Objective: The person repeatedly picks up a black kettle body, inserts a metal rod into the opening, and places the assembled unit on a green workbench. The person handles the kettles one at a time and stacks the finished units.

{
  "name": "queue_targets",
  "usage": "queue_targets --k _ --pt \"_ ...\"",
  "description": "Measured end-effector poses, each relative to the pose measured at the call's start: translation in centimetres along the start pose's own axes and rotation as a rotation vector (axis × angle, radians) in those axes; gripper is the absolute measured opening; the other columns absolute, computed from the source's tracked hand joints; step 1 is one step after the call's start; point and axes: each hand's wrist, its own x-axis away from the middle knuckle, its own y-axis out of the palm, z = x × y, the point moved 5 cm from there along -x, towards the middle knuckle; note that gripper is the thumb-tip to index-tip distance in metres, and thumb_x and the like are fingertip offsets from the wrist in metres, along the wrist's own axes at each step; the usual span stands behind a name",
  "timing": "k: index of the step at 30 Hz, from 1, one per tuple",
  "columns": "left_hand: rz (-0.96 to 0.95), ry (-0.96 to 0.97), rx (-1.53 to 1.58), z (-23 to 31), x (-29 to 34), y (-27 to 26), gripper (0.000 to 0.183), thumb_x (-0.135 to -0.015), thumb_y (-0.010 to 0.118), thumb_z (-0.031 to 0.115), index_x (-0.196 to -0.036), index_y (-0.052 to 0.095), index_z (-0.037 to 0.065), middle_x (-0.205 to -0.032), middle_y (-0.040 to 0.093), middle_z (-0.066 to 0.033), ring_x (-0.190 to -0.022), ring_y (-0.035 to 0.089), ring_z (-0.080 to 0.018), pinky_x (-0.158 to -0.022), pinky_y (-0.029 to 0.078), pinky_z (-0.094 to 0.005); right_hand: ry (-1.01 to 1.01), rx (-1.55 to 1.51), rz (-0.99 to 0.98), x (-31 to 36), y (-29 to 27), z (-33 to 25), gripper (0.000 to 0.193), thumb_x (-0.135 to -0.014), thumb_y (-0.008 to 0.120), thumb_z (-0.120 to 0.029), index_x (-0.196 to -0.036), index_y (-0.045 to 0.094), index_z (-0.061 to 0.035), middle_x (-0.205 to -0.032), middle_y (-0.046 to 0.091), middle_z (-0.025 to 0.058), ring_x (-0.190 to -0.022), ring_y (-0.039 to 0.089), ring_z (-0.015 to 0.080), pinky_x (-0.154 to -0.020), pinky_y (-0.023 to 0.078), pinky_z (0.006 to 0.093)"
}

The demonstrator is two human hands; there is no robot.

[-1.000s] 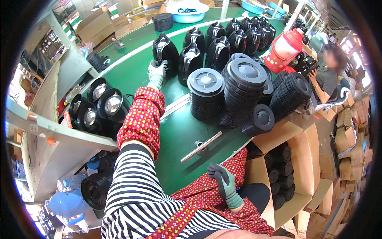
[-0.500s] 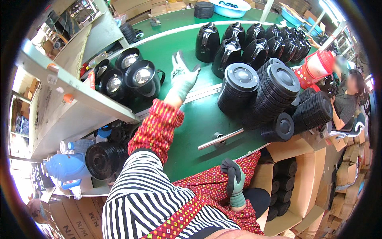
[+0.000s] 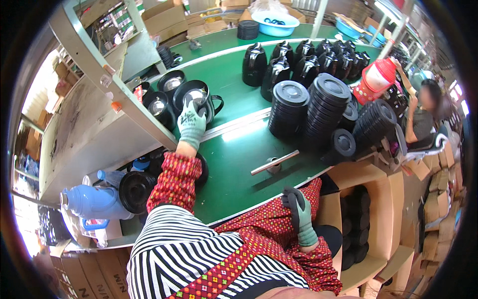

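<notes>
I have only 1 view, the head camera, and I look down through it at the hands. The left hand (image 3: 191,124), in a pale green glove, is at the near rim of a black pitcher (image 3: 199,94) on the left part of the green table (image 3: 224,187). Its fingers reach over this rim toward the shiny inside; the thumb I cannot make out, so I cannot tell how firmly they close.

The mouth of the pitcher faces up toward me, and I look nearly along its long axis, so I cannot judge its tilt well. Its handle (image 3: 217,104) points to the right, away from the metal post (image 3: 134,107). The pitcher lies forward of the left hand, in contact with it, and far to the left of the right hand (image 3: 301,214). So the left hand is clearly the nearer.

The right hand is low, over the patterned apron (image 3: 269,212), with its fingers folded in; I cannot tell if something is inside. Beside the pitcher are other open pitchers (image 3: 158,106). Farther right I see 1 group of standing pitchers (image 3: 277,74) and stacked black lids (image 3: 289,107).
</notes>
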Motion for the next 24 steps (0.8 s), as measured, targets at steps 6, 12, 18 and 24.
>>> queue_targets --k 6,12,18,24 --pt "-0.108 0.468 0.341 11.8 7.9 -7.4 0.027 -0.078 0.075 0.000 -0.103 0.066 0.004 -0.143 0.061 -0.0223 -0.092 0.073 -0.0389 -0.077 0.059 -0.0426 -0.316 0.156 0.009 -1.4 1.2 -12.6 0.076 -0.097 0.076 -0.026 -0.159 0.039 -0.0022 -0.153 0.049 0.0193 -0.128 0.058 0.0257 -0.096 0.055 0.0346" --pt "-0.507 0.733 0.463 20.0 14.4 -12.1 0.030 -0.077 0.080 -0.002 -0.105 0.069 0.003 -0.140 0.064 -0.0235 -0.087 0.078 -0.0336 -0.071 0.061 -0.0383 -0.192 0.044 -0.005 -2.8 1.9 -17.8 0.073 -0.095 0.078 -0.038 -0.149 0.049 0.0025 -0.131 0.063 0.0144 -0.112 0.062 0.0168 -0.096 0.052 0.0315" --pt "-0.543 0.987 0.940 21.1 17.1 -10.4 0.054 -0.080 0.080 -0.004 -0.130 0.061 -0.002 -0.144 0.055 -0.0357 -0.097 0.077 -0.0328 -0.083 0.062 -0.0387 0.067 -0.202 0.019 2.8 -3.2 -17.1 0.062 -0.096 0.077 -0.038 -0.140 0.059 0.0026 -0.127 0.069 0.0093 -0.115 0.063 0.0164 -0.101 0.051 0.0319" --pt "-1.101 0.050 1.190 16.4 18.4 3.8 0.056 -0.108 0.058 0.016 -0.157 0.038 0.000 -0.141 0.063 -0.0155 -0.117 0.067 -0.0219 -0.102 0.053 -0.0351 0.075 -0.624 0.048 8.9 -11.4 -9.1 0.062 -0.097 0.069 -0.028 -0.146 0.052 0.0056 -0.136 0.066 0.0175 -0.121 0.066 0.0260 -0.107 0.051 0.0396"
